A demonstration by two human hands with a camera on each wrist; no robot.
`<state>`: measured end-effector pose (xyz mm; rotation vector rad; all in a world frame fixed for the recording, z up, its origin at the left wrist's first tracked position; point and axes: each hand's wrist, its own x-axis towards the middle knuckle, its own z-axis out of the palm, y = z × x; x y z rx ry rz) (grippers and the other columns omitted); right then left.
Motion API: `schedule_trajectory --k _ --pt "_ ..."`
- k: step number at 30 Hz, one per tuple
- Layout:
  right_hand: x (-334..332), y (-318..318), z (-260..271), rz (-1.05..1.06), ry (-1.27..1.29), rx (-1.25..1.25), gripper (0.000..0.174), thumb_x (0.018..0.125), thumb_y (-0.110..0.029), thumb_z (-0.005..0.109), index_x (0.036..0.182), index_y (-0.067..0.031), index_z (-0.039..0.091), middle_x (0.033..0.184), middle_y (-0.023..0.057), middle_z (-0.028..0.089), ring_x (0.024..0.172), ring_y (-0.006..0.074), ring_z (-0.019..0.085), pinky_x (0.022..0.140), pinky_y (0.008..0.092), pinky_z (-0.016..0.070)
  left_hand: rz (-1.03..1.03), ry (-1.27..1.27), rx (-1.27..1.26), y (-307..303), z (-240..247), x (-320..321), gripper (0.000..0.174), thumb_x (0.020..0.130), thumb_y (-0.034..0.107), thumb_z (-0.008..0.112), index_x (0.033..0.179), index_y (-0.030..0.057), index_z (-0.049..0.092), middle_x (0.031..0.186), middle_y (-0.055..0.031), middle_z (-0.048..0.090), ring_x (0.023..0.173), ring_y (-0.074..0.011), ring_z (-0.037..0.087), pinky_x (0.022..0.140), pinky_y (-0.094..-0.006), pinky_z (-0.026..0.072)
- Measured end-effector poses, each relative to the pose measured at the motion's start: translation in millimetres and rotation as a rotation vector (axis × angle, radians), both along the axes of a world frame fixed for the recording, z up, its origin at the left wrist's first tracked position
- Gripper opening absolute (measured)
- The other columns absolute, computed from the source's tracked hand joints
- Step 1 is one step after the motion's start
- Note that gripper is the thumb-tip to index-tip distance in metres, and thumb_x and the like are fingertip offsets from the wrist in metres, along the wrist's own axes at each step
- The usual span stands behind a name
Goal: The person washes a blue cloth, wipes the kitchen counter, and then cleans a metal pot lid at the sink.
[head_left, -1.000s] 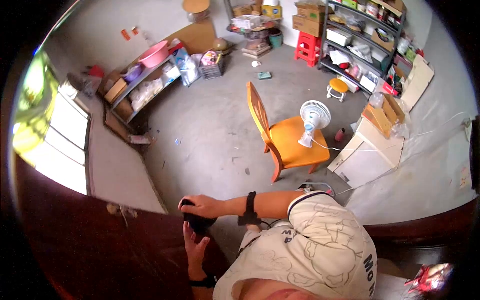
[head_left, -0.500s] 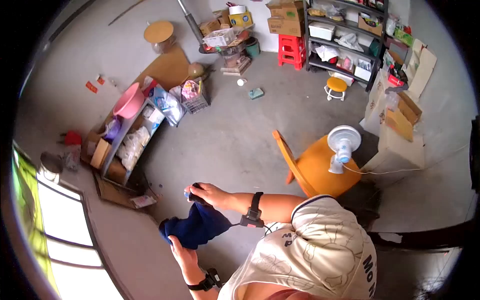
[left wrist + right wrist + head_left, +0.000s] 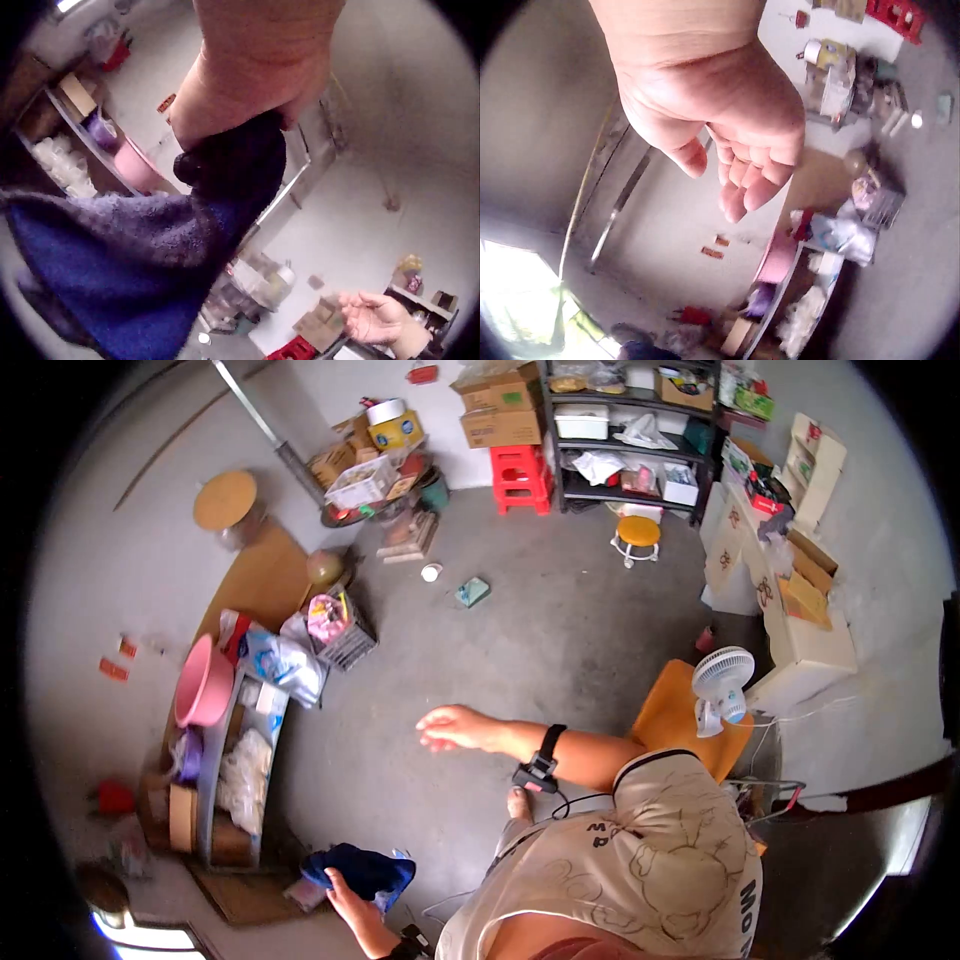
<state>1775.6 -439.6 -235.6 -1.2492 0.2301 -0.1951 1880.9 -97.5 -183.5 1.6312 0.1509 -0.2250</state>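
Observation:
A dark blue cloth item [image 3: 365, 870] hangs from the left hand [image 3: 350, 905] at the lower left of the head view. In the left wrist view the left hand [image 3: 255, 82] grips its bunched dark end, and the blue cloth [image 3: 135, 262] spreads down to the left. A small round black part shows beside the grip. The right hand [image 3: 455, 730] is held out over the floor, apart from the cloth, and holds nothing. Its fingers [image 3: 746, 176] are loosely bent in the right wrist view.
A low shelf [image 3: 212, 790] with a pink basin [image 3: 204, 682] stands at the left, a crate [image 3: 350, 645] beside it. An orange chair [image 3: 680, 710] carrying a white fan [image 3: 723, 672] is at the right. A small teal box [image 3: 473, 592] lies on the floor.
The right hand has let go of the cloth and moved away to the right. The left hand has carried the cloth lower and to the left, and the head view has turned leftward.

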Motion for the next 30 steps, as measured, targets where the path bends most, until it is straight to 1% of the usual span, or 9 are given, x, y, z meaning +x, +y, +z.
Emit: schedule_trajectory --k 1,2,6,11,15,19,22,26,30 --pt "-1 -21 2 -0.079 0.026 -0.003 0.031 0.089 -0.025 0.05 0.113 -0.0058 0.052 0.098 0.006 0.061 0.077 0.0121 0.058 0.064 0.0246 0.0445 -0.02 -0.087 0.141 -9 -17 32 0.055 0.083 0.044 0.058 0.112 -0.0024 0.05 0.104 -0.0128 0.058 0.087 -0.02 0.058 0.079 -0.0333 0.047" --pt "-2 -45 0 -0.157 0.064 -0.003 0.03 0.089 -0.025 0.05 0.112 -0.0063 0.053 0.097 0.006 0.061 0.077 0.012 0.059 0.064 0.0244 0.0442 -0.137 -0.052 0.021 -38 -15 49 0.053 0.084 0.042 0.057 0.11 -0.0036 0.051 0.101 -0.0114 0.059 0.084 -0.0191 0.058 0.078 -0.0313 0.0462" --pt "-22 -135 14 -0.424 0.128 -0.041 0.029 0.09 -0.025 0.048 0.11 -0.0059 0.054 0.1 0.0061 0.061 0.079 0.0121 0.059 0.065 0.0245 0.0447 -0.488 -0.151 0.038 -158 -22 131 0.049 0.084 0.043 0.058 0.101 -0.0031 0.055 0.092 -0.0079 0.058 0.081 -0.0161 0.054 0.07 -0.0303 0.0445" --pt "-90 -229 23 -0.853 0.176 -0.012 0.029 0.09 -0.024 0.049 0.111 -0.0054 0.055 0.1 0.0056 0.062 0.084 0.0128 0.059 0.071 0.0259 0.0458 -0.836 -0.176 0.042 -332 -21 161 0.041 0.087 0.04 0.055 0.094 0.0 0.058 0.084 -0.0042 0.06 0.071 -0.0121 0.055 0.065 -0.0269 0.0456" --pt "-150 -301 15 -1.046 0.196 -0.004 0.029 0.09 -0.024 0.049 0.111 -0.005 0.054 0.098 0.005 0.063 0.084 0.0124 0.058 0.071 0.0259 0.0453 -1.026 -0.161 -0.013 -454 -24 157 0.044 0.088 0.039 0.052 0.108 -0.0011 0.053 0.095 -0.006 0.059 0.078 -0.0132 0.056 0.07 -0.0271 0.0463" --pt "-212 -380 7 -1.28 0.253 0.042 0.028 0.089 -0.023 0.051 0.11 -0.005 0.055 0.095 0.0034 0.063 0.081 0.012 0.058 0.069 0.0249 0.0447 -0.972 -0.147 -0.14 -559 -48 152 0.047 0.087 0.038 0.054 0.113 -0.001 0.05 0.102 -0.0076 0.058 0.088 -0.0169 0.056 0.078 -0.0306 0.0457" --pt "-241 -425 4 -1.381 0.257 0.097 0.026 0.089 -0.021 0.052 0.109 -0.0051 0.055 0.092 0.0024 0.063 0.079 0.0115 0.058 0.068 0.0242 0.0444 -1.031 -0.062 -0.053 -624 -43 153 0.049 0.085 0.041 0.057 0.112 0.0001 0.052 0.102 -0.0065 0.057 0.088 -0.0166 0.054 0.082 -0.0307 0.0437" --pt "-261 -475 13 -1.441 0.258 0.077 0.024 0.089 -0.022 0.052 0.106 -0.0063 0.056 0.092 0.0005 0.062 0.077 0.0091 0.057 0.068 0.0222 0.043 -1.043 -0.109 -0.006 -706 -44 153 0.046 0.086 0.039 0.057 0.105 -0.0027 0.056 0.095 -0.0051 0.059 0.083 -0.0139 0.054 0.077 -0.0276 0.0432" --pt "-282 -522 7 -1.469 0.277 0.049 0.025 0.089 -0.021 0.052 0.109 -0.005 0.054 0.091 0.0006 0.061 0.076 0.0095 0.056 0.067 0.0227 0.0433 -1.087 -0.154 0.19 -805 -84 173 0.052 0.086 0.041 0.055 0.107 -0.0055 0.054 0.094 -0.0083 0.06 0.082 -0.016 0.056 0.072 -0.0289 0.0461"
